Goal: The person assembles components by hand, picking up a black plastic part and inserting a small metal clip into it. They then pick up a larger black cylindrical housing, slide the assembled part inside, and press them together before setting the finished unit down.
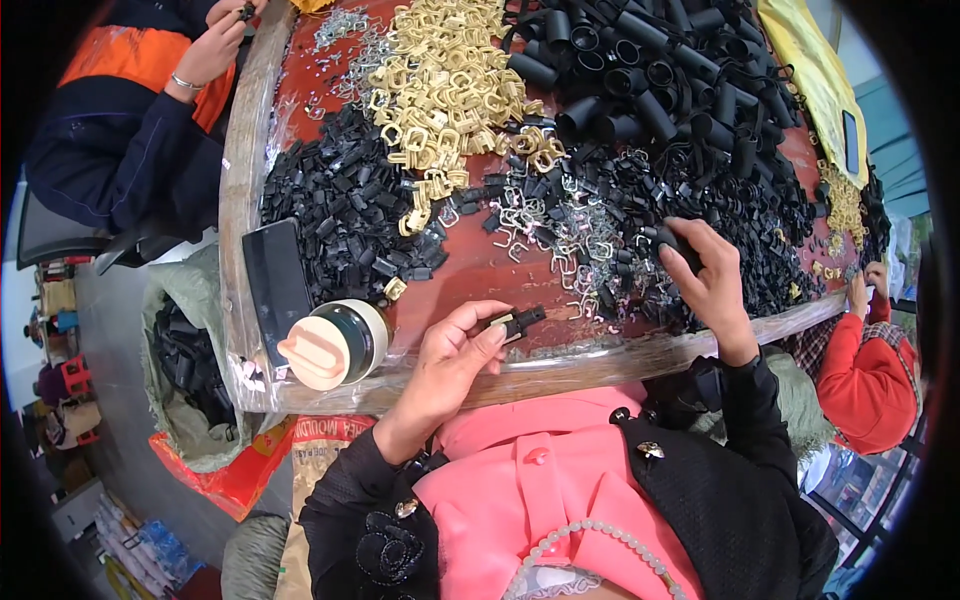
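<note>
Near the table's front edge, my left hand point(462, 352) pinches a small black plastic part point(518, 323) between thumb and fingers. The part is narrow, with a thin tip pointing right. Further right, my right hand point(708, 278) is closed around a dark rounded piece point(657, 237), just above a heap of small black plastic parts point(640, 290). My fingers partly cover that piece, so its full shape is hidden. Left of the right hand, bent silver wire clips point(570, 235) lie scattered on the red tabletop point(455, 275).
Beige plastic rings point(440, 80) and black cylindrical sleeves point(650, 75) are heaped at the back. A lidded jar point(335, 345) and a phone point(278, 285) stand and lie at left. An open sack point(190, 350) stands beside the table. Co-workers sit left and right.
</note>
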A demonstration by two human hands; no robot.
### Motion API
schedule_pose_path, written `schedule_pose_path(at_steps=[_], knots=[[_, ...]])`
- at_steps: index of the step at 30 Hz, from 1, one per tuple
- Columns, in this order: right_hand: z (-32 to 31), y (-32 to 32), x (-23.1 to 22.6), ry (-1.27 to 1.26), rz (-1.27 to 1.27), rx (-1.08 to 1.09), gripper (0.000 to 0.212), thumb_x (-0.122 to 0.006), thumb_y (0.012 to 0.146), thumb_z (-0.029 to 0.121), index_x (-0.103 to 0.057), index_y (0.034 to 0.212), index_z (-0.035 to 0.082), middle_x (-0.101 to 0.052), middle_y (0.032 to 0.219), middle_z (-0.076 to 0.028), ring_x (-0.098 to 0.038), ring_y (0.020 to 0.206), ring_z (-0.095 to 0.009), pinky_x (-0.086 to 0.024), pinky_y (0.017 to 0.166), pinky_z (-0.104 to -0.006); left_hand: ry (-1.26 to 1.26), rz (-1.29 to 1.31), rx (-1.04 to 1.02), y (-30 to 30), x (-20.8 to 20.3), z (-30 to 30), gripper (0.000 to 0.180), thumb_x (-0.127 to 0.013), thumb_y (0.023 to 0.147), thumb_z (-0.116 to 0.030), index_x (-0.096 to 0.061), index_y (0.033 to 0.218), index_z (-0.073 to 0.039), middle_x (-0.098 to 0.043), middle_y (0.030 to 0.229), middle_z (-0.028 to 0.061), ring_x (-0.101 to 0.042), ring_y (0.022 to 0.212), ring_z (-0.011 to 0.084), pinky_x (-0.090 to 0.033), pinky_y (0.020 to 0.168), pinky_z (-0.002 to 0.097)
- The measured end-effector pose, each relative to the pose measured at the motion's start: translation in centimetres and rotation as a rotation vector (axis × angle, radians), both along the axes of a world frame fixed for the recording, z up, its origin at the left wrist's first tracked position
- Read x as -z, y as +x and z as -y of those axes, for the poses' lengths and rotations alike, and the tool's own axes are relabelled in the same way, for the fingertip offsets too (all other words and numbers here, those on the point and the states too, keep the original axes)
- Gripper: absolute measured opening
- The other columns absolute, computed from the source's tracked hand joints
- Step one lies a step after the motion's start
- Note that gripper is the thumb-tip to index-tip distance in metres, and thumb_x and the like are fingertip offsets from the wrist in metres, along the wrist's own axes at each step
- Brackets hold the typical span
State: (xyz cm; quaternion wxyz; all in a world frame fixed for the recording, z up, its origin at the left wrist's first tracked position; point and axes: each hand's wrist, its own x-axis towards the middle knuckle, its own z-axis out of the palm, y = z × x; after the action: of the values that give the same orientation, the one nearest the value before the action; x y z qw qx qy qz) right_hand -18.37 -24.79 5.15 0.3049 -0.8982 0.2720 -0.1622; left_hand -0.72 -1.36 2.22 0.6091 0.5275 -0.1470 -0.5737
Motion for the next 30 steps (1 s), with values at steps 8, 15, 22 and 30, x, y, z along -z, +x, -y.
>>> schedule_pose_path(at_steps=[8,15,22,30], knots=[[-4.1,4.1,-0.6,0.396,0.073,-0.497,0.026,-0.055,0.078,0.021,-0.056,0.090,-0.002,-0.055,0.075,-0.013,-0.055,0.065,-0.024,-0.043,0.060,-0.0306,0.007,0.056,0.048,-0.1,-0.8,-0.1,0.026,-0.053,0.083,-0.011,-0.050,0.106,0.002,-0.052,0.071,0.0006,-0.039,0.055,0.0042,-0.032,0.049,0.0177],[-6.3,5.9,0.5,0.522,0.164,-0.588,0.041,-0.040,0.086,0.035,-0.054,0.087,-0.003,-0.057,0.077,-0.013,-0.055,0.069,-0.023,-0.042,0.062,-0.0307,-0.026,0.176,0.126,0.3,-1.7,0.1,0.025,-0.053,0.083,-0.010,-0.050,0.105,0.001,-0.052,0.070,-0.0004,-0.041,0.055,0.0029,-0.034,0.050,0.0160],[-6.4,6.1,0.3,0.664,0.085,-0.482,0.042,-0.034,0.090,0.034,-0.054,0.087,-0.003,-0.056,0.074,-0.012,-0.056,0.067,-0.024,-0.042,0.061,-0.0294,0.001,0.035,0.080,0.2,-1.7,0.5,0.025,-0.055,0.081,-0.010,-0.050,0.104,0.000,-0.054,0.071,-0.0007,-0.044,0.057,0.0016,-0.037,0.052,0.0147],[-6.4,6.6,-0.4,0.595,-0.053,-0.438,0.040,-0.032,0.092,0.030,-0.053,0.087,-0.004,-0.056,0.073,-0.010,-0.054,0.066,-0.017,-0.042,0.062,-0.0276,0.015,-0.020,0.081,0.4,-1.0,0.8,0.025,-0.057,0.081,-0.010,-0.050,0.102,0.000,-0.056,0.074,0.0013,-0.049,0.060,0.0035,-0.042,0.054,0.0161]])
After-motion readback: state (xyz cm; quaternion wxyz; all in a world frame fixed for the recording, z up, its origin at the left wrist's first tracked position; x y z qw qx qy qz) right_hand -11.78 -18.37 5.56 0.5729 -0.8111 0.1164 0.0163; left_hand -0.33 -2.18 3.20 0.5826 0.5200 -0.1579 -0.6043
